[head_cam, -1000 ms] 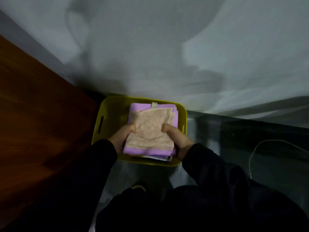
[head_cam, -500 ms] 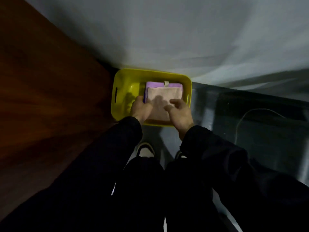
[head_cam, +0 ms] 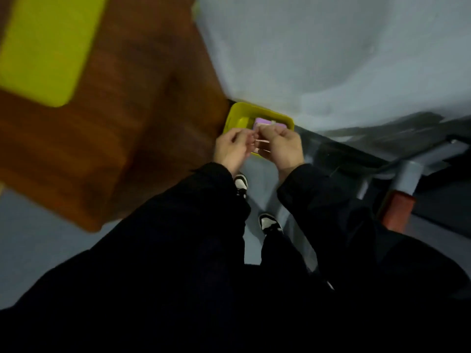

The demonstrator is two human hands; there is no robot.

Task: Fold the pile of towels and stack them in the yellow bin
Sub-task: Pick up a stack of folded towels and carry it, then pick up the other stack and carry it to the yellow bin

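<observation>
Both your hands have lifted off the towel stack (head_cam: 265, 122) since 0.5 s ago. Left hand (head_cam: 230, 149) and right hand (head_cam: 284, 146) hover loosely curled, grasping nothing. Stack sits in the yellow bin (head_cam: 235, 117) on the floor, 12 o'clock of your hands.

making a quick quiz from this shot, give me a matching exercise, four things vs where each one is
Things:
1. purple towel
2. yellow bin
3. yellow mat
4. sneakers

Places:
A. on the wooden table
B. on the floor below the sleeves
C. inside the bin
D. on the floor beside the table, beyond the hands

Pairs: 1-C, 2-D, 3-A, 4-B
</observation>
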